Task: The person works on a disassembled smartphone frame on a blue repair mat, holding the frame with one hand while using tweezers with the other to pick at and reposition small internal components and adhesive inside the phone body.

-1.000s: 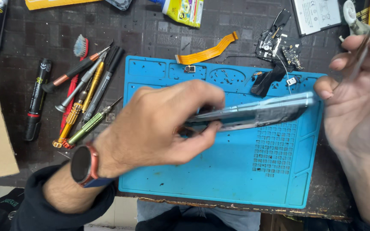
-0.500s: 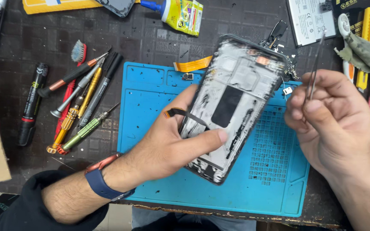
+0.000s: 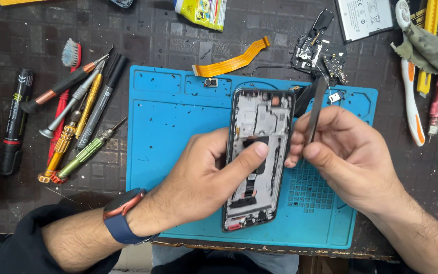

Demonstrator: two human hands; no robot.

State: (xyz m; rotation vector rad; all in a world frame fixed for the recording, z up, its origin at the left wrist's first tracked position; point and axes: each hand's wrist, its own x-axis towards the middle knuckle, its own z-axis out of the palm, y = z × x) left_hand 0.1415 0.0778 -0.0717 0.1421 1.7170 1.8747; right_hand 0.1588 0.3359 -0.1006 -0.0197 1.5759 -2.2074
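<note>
I take the blue mat (image 3: pixel 178 122) as my landmark, since everything else sits on it or around it, and I work down from there. On the mat, near its middle, the opened phone (image 3: pixel 259 157) lies face down with its back cover off and its inner frame showing (I judge the stripping well under way, not finished). My left hand (image 3: pixel 204 177) grips the phone from its left side, fingers curled under the edge and the thumb pressed across the middle of the frame. My right hand (image 3: pixel 345 157) is just right of the phone, fingers drawn together and pinching a pair of tweezers (image 3: pixel 315 109) that point up toward the mat's far edge. Parts already out lie beyond that far edge: a white battery (image 3: pixel 363 18), a cluster of small black boards (image 3: pixel 320 56), and an orange ribbon cable (image 3: pixel 234 62) whose lower end touches the mat. A tiny camera piece (image 3: pixel 210 81) rests on the mat's top strip. Left of the mat sits a row of screwdrivers (image 3: pixel 77 127), a black marker (image 3: pixel 16 119) and a brush (image 3: pixel 71 53). Right of the mat I see a white and orange pry tool (image 3: pixel 411 101) and a grey rag (image 3: pixel 432 50). What remains, as far as I can judge, is the plate and small boards inside the frame; whether any screws are left in it I cannot tell.
</note>
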